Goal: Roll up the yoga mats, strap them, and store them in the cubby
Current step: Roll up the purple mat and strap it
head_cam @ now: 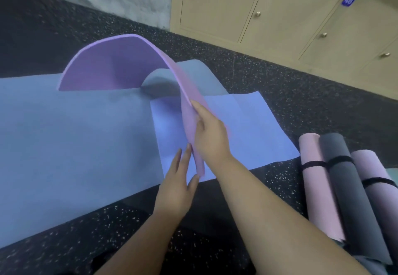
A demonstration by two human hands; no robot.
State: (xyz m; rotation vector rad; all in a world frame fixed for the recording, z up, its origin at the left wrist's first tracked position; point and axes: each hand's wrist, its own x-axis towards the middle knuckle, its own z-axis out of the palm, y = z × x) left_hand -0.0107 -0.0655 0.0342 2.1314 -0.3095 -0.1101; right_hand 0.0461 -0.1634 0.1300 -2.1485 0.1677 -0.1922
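Purple mat point(120, 65) arches up off the floor, one end down at far left on the blue-grey mat point(64, 134), the other end pulled toward the camera and held on edge at centre. Long axis runs from far left, over the hump, down to the hands; free end points at the wearer.

Right hand point(210, 133): fingers closed round the lifted end, thumb on the near face, rest wrapped behind, firm hold. Left hand point(176, 186): mostly open, fingers straight and together, tips touching the lower corner of the purple end, thumb apart from it; looks like a steadying touch, not a clasp.

Flat mats under it, 2 counted: big blue-grey one w/ long axis left to right across the view, buckled into a hump behind the purple arch, and a lighter blue mat point(247, 128) lying over its right part.

Rolled mats at right, 3 clear: pink roll point(316, 184), dark grey roll point(349, 199), lilac roll point(374, 177), side by side, touching, axes running away from the camera, each w/ a black strap point(339, 160) round it. Edge of something teal past them, can't tell what.

Speckled black floor point(290, 93) under everything. Beige lockers point(280, 16) along the far wall, 2 number tags readable: 49 and 48.
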